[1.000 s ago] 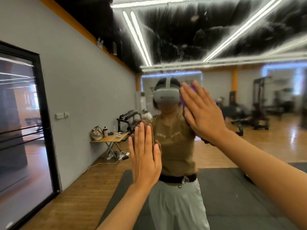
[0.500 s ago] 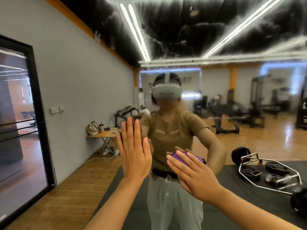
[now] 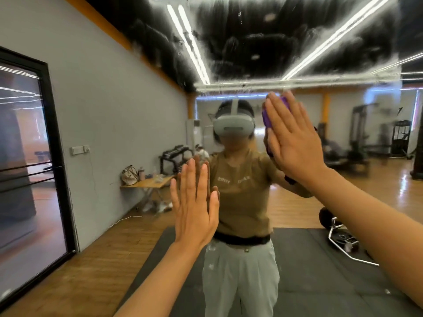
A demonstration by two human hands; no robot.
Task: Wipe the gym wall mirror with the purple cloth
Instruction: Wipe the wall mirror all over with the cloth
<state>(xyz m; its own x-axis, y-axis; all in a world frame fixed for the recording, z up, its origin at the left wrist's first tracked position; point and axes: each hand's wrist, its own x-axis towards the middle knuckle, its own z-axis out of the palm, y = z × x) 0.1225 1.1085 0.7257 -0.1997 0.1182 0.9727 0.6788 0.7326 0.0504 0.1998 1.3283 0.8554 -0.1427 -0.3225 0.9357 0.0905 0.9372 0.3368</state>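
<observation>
Right hand (image 3: 295,143): fingers straight and together, palm pressing the purple cloth (image 3: 269,117) flat against the gym wall mirror (image 3: 297,42); only the cloth's left edge shows past the fingers, level with the reflected headset (image 3: 233,126). Left hand (image 3: 194,207): fingers straight and upright, palm flat on the glass, lower and to the left, holding nothing. Mirror: upper area streaked with whitish smears; it reflects the person, a black floor mat (image 3: 320,271), a barbell frame (image 3: 343,241), a folding table (image 3: 146,184) by the grey wall and gym machines beyond.
</observation>
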